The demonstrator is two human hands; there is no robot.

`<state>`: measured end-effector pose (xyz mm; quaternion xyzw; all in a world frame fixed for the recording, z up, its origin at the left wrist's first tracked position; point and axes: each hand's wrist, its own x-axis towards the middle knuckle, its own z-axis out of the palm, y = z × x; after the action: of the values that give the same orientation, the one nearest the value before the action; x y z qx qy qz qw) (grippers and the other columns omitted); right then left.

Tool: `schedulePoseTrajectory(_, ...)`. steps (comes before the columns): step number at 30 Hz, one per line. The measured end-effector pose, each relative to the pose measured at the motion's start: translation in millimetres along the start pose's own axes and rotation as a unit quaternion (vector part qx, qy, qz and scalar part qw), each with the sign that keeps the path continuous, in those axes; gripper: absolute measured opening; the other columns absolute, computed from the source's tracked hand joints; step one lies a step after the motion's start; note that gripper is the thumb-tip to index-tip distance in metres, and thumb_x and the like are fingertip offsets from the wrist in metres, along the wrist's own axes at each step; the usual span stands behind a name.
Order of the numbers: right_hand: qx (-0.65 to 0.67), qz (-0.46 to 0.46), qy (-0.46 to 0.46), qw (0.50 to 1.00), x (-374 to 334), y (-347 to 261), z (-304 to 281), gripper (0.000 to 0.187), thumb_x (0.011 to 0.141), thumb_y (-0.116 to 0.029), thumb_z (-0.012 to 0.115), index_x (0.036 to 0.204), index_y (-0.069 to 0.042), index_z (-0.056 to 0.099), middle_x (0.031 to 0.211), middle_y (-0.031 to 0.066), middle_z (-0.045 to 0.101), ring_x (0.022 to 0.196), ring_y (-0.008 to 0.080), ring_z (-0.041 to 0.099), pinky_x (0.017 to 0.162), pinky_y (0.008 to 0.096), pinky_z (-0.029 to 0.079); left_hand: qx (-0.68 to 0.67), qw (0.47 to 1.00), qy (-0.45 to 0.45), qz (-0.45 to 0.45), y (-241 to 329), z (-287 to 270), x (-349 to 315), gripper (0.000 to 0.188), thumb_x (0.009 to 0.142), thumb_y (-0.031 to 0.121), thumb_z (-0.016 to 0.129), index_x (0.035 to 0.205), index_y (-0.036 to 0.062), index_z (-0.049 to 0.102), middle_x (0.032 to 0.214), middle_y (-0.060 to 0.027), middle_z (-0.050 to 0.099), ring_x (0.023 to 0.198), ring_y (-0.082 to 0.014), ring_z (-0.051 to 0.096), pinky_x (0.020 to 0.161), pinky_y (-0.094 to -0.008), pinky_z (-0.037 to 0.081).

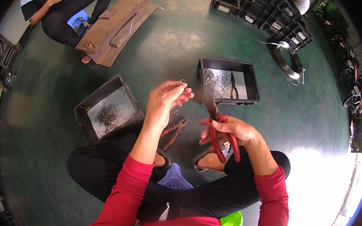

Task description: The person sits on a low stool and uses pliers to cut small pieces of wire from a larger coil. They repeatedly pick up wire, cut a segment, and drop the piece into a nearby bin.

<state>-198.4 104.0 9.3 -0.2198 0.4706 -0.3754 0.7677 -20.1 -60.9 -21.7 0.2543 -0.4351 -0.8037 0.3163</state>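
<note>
Pinched between the thumb and fingers of my left hand (167, 99) is a small bent wire piece (182, 81), its loop sticking up from the fingertips. My right hand (235, 131) grips red-handled pliers (215, 131); their jaws point away from me and look blurred. Left hand and plier jaws are apart. A black crate (132, 92) at the left holds a heap of small wire pieces (107, 115). In the right black crate (252, 75) lie more wire pieces (217, 82) and dark-jawed pliers (233, 86). Another red-handled pair of pliers (176, 132) rests on the floor between my feet.
A coil of wire (287, 64) lies on the floor at the right. Behind it stand stacked black crates (273, 14), with a person beside them. Another person sits at the far left by a brown board bench (117, 26). Low blue stool (175, 178) under me.
</note>
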Motion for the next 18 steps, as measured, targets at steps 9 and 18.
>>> schedulePoseTrajectory(9,-0.013,-0.03,0.03,0.999,-8,-7,3,0.069,0.093,-0.039,0.06,0.138,0.007,0.034,0.108,0.0139,0.064,0.106,0.0275,0.062,0.08,0.0399,0.054,0.014,1.0,-0.008,-0.009,-1,2,0,0.017,0.092,0.014,0.061,0.103,0.0018,0.066,0.095,-0.011,0.069,0.09,-0.0231,0.069,0.082,-0.0346,0.055)
schedulePoseTrajectory(18,-0.055,-0.042,0.059,0.996,-7,-3,5,0.06,0.093,-0.036,0.062,0.131,0.007,0.044,0.108,0.0117,0.064,0.101,0.0208,0.061,0.086,0.0342,0.05,-0.047,0.997,-0.049,-0.022,-8,9,-1,0.018,0.093,0.014,0.062,0.107,0.0035,0.064,0.093,-0.0064,0.066,0.087,-0.0177,0.066,0.08,-0.0317,0.053)
